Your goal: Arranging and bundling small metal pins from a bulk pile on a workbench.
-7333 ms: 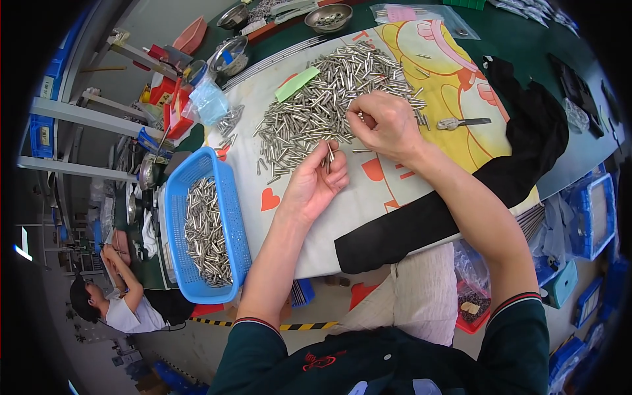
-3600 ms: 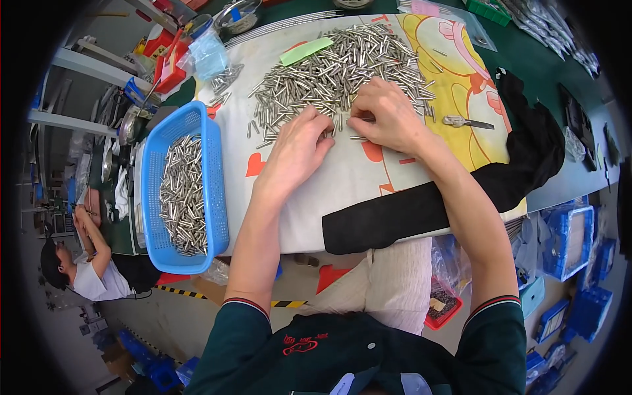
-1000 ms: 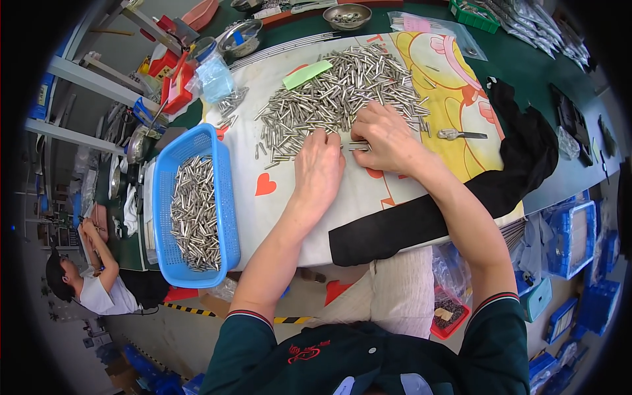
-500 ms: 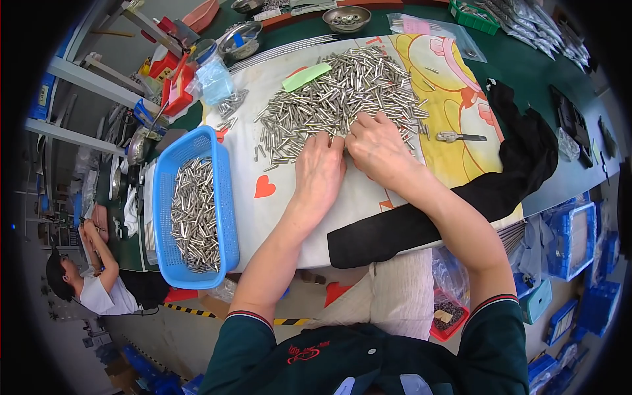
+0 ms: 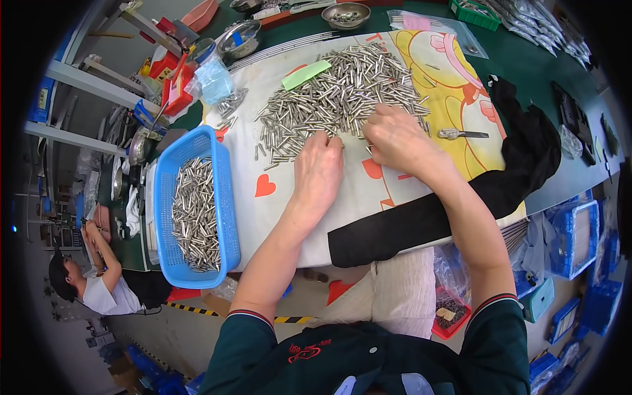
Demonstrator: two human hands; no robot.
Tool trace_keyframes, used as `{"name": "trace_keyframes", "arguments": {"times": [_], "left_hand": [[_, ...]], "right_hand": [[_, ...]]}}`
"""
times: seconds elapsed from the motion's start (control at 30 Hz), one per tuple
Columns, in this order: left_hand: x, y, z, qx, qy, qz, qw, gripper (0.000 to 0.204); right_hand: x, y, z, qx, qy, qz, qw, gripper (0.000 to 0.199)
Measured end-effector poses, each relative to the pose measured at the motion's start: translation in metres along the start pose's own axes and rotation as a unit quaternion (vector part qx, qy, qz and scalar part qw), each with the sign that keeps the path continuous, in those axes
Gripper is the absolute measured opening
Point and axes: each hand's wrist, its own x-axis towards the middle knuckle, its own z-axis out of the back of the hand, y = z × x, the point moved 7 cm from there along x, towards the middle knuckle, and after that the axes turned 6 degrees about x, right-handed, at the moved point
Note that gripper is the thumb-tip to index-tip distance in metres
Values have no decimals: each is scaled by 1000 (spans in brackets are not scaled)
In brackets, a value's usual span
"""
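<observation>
A broad heap of short metal pins (image 5: pixel 359 82) lies on the printed cloth (image 5: pixel 289 217), with a green paper slip (image 5: pixel 306 75) on top. At the heap's near edge my left hand (image 5: pixel 319 166) is closed, knuckles up, its fingertips hidden from me. My right hand (image 5: pixel 400 137) is also closed, a little farther right, touching or just over the heap's near right edge. Whatever the fingers hold is too small or hidden to name. To the left stands a blue plastic basket (image 5: pixel 232 217) holding many similar pins (image 5: pixel 196 214).
A black cloth (image 5: pixel 388 234) lies along the table's near edge and curves away right. A small metal tool (image 5: pixel 461 133) rests right of the heap. Metal bowls (image 5: pixel 346 16) and a red bin (image 5: pixel 178 85) stand behind. A co-worker (image 5: pixel 105 283) sits far left.
My right hand has moved right, away from my left hand, opening a gap between them. My left hand has stayed nearly in place.
</observation>
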Motion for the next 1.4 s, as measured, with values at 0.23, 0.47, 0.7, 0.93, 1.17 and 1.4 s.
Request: {"name": "trace_keyframes", "arguments": {"times": [0.23, 0.47, 0.7, 0.93, 1.17, 1.4], "left_hand": [[1, 0, -1, 1, 0, -5, 1000, 5], [0, 0, 1, -6, -8, -14, 1000, 6], [1, -7, 2, -24, 3, -42, 999, 8], [1, -20, 0, -53, 19, -104, 993, 9], [1, -25, 4, -81, 5, -137, 987, 8], [2, -17, 2, -84, 17, -100, 991, 9]], "right_hand": [[1, 12, -15, -9, -10, 41, 999, 7], [-1, 8, -8, -29, -4, 10, 1000, 4], [0, 3, -10, -53, 14, -14, 998, 6], [-6, -4, 1, -44, -12, -41, 998, 5], [-2, -7, 6, -30, 35, -50, 998, 7], [-3, -9, 12, 59, 132, -99, 985, 10]]}}
